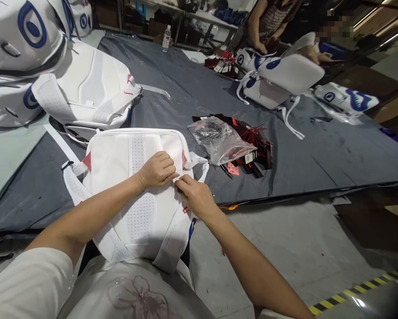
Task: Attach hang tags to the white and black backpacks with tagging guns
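A white backpack (111, 153) lies with its padded back panel facing up, its lower end against my body. My left hand (158, 170) is closed in a pinch over the right half of the panel. Close beside it, my right hand (196, 195) is closed at the right-hand shoulder strap (171, 230), with a small dark piece under its fingertips. The two sets of fingertips nearly meet, and whatever the left ones grip is hidden. On the other side, the left-hand strap (73, 182) hangs loose with a black buckle (67, 165).
More white backpacks (86, 79) are piled at the left. Red and black tags (256, 153) lie under a clear plastic bag (215, 137) on the dark table cover (172, 110). A bottle (166, 39) stands at the back. Across the table, people handle another backpack (290, 73).
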### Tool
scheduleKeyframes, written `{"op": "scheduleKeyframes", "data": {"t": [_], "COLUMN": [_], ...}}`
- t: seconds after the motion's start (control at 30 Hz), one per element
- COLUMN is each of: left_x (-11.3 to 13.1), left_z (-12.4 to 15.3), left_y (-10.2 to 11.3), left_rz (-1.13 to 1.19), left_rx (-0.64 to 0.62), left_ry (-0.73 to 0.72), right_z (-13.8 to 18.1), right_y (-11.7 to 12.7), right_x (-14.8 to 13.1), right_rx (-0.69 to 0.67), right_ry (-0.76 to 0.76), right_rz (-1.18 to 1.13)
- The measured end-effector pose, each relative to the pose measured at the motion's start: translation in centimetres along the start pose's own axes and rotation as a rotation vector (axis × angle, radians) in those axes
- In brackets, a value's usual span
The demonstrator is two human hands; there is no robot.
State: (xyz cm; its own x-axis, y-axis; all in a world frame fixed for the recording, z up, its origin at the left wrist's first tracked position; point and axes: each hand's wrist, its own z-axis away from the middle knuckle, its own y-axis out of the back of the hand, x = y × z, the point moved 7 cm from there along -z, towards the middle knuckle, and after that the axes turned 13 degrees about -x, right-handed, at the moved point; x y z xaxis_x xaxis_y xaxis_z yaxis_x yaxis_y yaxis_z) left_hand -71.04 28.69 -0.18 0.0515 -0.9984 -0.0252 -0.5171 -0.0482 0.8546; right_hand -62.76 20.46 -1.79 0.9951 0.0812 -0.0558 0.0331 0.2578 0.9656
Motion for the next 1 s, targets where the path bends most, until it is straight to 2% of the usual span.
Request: {"op": "scheduleKeyframes", "data": {"t": [0.07,0.2,0.4,0.5,0.53,0.6,0.63,0.67,0.73,0.8,1.0], "left_x": [-0.2,-0.3,-0.2,-1.0,-2.1,-5.6,-7.5,-9.1,-11.2,-11.4,-8.1], "left_z": [0.1,0.3,0.5,0.5,0.7,1.8,2.5,3.1,3.6,3.4,2.5], "left_y": [-0.3,-0.1,-0.7,0.6,1.6,3.9,4.8,5.3,5.6,5.9,7.9], "left_rz": [0.020,0.059,0.098,0.127,0.109,0.039,0.005,-0.015,-0.013,-0.022,-0.138], "left_rx": [-0.028,0.001,-0.013,0.065,0.137,0.273,0.282,0.233,0.037,-0.087,0.016], "left_ry": [0.016,0.016,0.022,0.049,0.134,0.455,0.641,0.797,0.948,0.954,0.842], "right_z": [-0.4,-0.5,-1.3,-1.6,-1.5,-1.3,-1.3,-1.3,-1.9,-3.1,-7.9], "right_y": [0.1,0.1,0.1,0.3,0.3,0.5,0.6,0.9,2.0,3.9,11.0], "right_x": [0.3,0.6,-0.9,-1.1,-1.1,-1.1,-1.1,-1.2,-1.4,-1.9,-3.3], "right_rx": [-0.019,-0.010,-0.021,0.051,0.084,0.146,0.172,0.196,0.237,0.280,0.340], "right_ry": [-0.030,-0.091,-0.053,0.019,0.051,0.111,0.134,0.147,0.142,0.116,-0.014], "right_rz": [-0.058,-0.105,0.155,0.255,0.280,0.324,0.344,0.363,0.390,0.396,0.329]}}
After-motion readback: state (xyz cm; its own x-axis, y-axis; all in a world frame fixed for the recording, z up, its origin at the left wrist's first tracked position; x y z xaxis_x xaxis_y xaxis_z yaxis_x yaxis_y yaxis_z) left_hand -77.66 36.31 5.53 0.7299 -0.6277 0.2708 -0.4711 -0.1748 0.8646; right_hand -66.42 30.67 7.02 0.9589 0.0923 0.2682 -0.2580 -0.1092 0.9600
